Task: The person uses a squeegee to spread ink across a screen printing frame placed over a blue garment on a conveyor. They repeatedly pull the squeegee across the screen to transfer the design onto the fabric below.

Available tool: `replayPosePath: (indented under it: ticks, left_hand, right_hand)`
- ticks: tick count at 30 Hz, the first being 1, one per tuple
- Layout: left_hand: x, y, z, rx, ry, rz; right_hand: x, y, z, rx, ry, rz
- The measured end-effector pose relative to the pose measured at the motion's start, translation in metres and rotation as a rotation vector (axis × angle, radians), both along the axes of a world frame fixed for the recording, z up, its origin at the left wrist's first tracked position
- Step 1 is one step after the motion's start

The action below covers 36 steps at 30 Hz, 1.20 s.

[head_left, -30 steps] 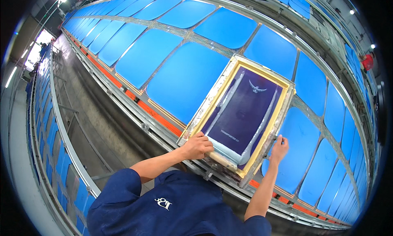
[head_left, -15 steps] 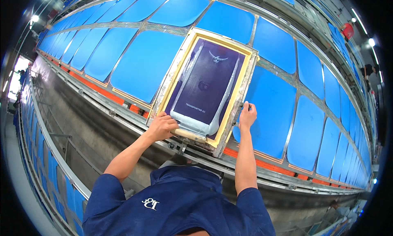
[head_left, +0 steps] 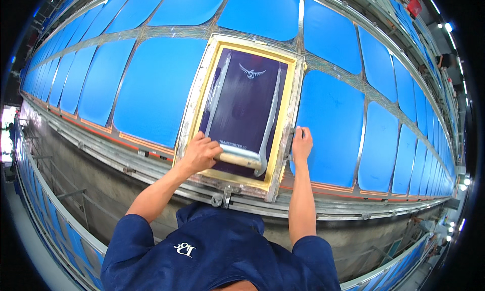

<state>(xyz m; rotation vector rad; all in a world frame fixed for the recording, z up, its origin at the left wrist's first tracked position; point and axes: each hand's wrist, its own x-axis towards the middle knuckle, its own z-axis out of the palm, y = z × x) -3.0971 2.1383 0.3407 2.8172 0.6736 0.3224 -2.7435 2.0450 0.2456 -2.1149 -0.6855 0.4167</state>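
A screen-printing frame (head_left: 290, 106) with yellow inner edging lies over the blue panels in front of me. Inside it, the dark purple mesh (head_left: 245, 101) bears a pale winged emblem and small lettering, with light ink streaks down both sides. My left hand (head_left: 202, 152) is closed round the left end of a wooden-handled squeegee (head_left: 241, 158), which lies crosswise over the mesh's near part. Pale ink shows along its far edge. At the frame's right side, my right hand (head_left: 302, 143) has its fingers curled on the edge by a metal fitting; the exact grip is partly hidden.
Rows of blue panels (head_left: 331, 129) run left and right along the long printing table. A metal rail (head_left: 146, 176) with clamps follows its near edge. Another railed table (head_left: 55, 200) stands at the lower left. A person in red (head_left: 413, 7) is far off at the upper right.
The squeegee has shifted from the frame's near end a little farther up the mesh, still in my left hand. My right hand stays at the frame's side. The whole view has turned slightly.
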Motion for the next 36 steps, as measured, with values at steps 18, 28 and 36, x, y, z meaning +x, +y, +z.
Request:
replayPosePath:
  ticks: [18,28,36]
  left_hand:
    - [0.199,0.333,-0.006,-0.04,-0.042,0.021]
    - [0.163,0.252,-0.017,-0.079,-0.153,0.068]
    - [0.028,0.022,-0.009,-0.055,-0.043,0.065]
  right_hand:
    - [0.066,0.296,0.128,-0.256,-0.509,0.942]
    - [0.027,0.23,0.081,-0.261,-0.567,0.906]
    - [-0.103,0.01,0.097,-0.246,-0.525,1.044]
